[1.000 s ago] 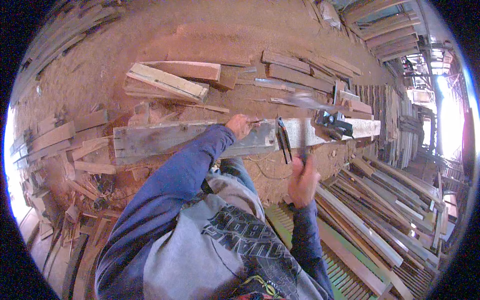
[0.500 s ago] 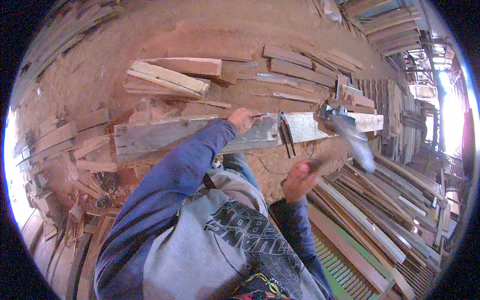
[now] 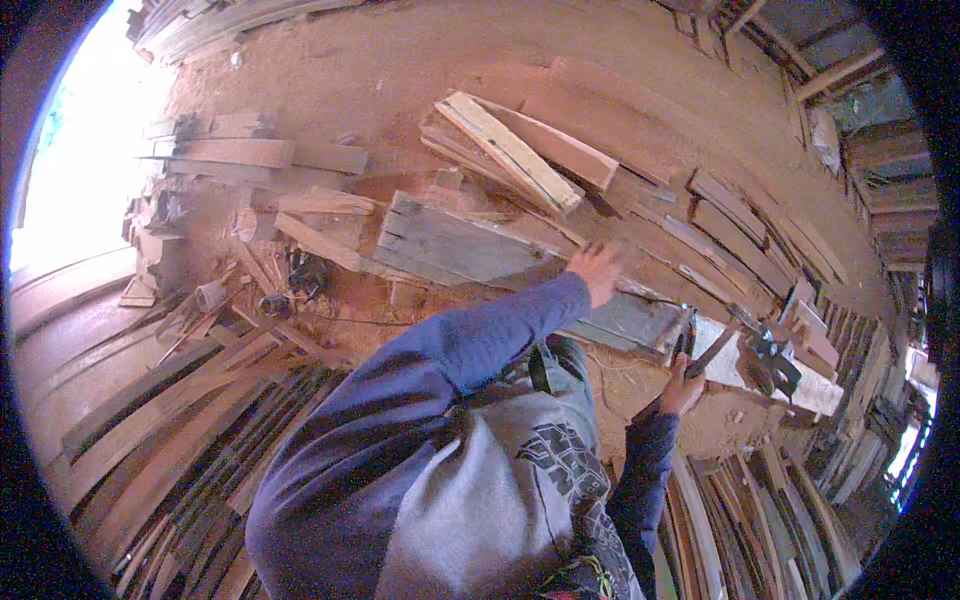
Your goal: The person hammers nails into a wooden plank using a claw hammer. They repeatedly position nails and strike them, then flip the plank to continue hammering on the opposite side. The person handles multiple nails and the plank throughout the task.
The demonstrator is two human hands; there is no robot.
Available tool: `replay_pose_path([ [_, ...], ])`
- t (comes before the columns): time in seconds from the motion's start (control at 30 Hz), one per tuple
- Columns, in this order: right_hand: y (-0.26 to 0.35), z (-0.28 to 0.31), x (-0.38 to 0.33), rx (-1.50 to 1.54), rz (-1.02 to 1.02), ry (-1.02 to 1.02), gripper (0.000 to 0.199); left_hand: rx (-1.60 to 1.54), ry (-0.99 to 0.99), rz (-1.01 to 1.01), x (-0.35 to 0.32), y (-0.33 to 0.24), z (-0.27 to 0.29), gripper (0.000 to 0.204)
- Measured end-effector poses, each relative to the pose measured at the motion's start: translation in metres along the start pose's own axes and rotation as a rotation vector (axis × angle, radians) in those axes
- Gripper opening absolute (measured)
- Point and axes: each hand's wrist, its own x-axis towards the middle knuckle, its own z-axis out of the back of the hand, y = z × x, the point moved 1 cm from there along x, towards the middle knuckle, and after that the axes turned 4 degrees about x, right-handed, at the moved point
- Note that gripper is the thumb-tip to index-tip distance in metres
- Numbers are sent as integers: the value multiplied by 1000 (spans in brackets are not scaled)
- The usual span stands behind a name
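My left hand (image 3: 597, 272) is over the long grey plank (image 3: 465, 243), its fingers smeared by motion; I cannot make out anything in them. My right hand (image 3: 682, 388) is closed round the dark handle of a hammer (image 3: 714, 350), whose small dark head points away to the right. Close to that hand, dark-handled pliers (image 3: 686, 330) lie across the plank where its grey part meets a whitish board (image 3: 725, 350). A blocky dark metal tool (image 3: 772, 365) stands on the whitish board to the right; its kind is unclear.
Beyond the plank, loose timber (image 3: 515, 150) is piled on reddish dirt. More boards (image 3: 765, 225) lie at the far right. Stacked strips (image 3: 220, 450) stand at the near left, others (image 3: 745, 510) at the near right. A dark machine (image 3: 305, 275) sits left of the plank.
The view has turned left, so the scene sits farther right. My right hand's blurred swing has slowed, with the hammer now near the pliers. The thin metal piece at my left fingers no longer shows.
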Motion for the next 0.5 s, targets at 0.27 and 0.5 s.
replay_pose_path([
  [0.27,-53,-47,32,266,-46,176,35,76,83,166,-49,47,47,54],
  [0.5,-37,-51,12,365,-142,203,44,-5,143,152,-80,63,51,59],
])
